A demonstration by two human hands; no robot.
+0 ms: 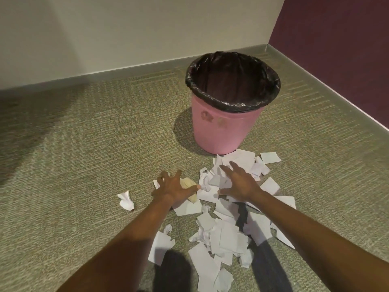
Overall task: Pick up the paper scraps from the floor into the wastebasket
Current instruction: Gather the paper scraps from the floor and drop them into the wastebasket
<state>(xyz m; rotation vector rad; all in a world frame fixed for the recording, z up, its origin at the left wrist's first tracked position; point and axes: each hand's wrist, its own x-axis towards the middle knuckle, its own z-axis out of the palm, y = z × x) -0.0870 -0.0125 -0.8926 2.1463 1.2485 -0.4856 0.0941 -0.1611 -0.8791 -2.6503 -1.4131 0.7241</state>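
While the paper scraps [227, 232] lie strewn over the carpet [84, 165] in a loose drift running from the foot of the wastebasket [221, 127] back toward the person, both hands reach low over its far end. The left hand [174, 187] has its fingers splayed and slightly clawed above a yellowish crumpled piece [187, 183], gripping nothing. Whether the palm actually presses on that piece cannot be told. The right hand [239, 182] is likewise spread wide over the white pieces nearest the basket, and nothing is pinched in it. With the 2 hands just beside each other and their thumbs turned inward, the pose looks meant for raking scraps together into 1 heap instead of lifting them singly. The pink basket stands upright near the room's corner, its black liner [231, 104] folded over the rim. The mouth is wide open and no paper shows inside, so the job appears barely begun. Its closeness to the pile suggests each gathered handful needs only a short lift. A lone crumpled scrap [125, 200] sits well apart to the left and would likely need its own reach.
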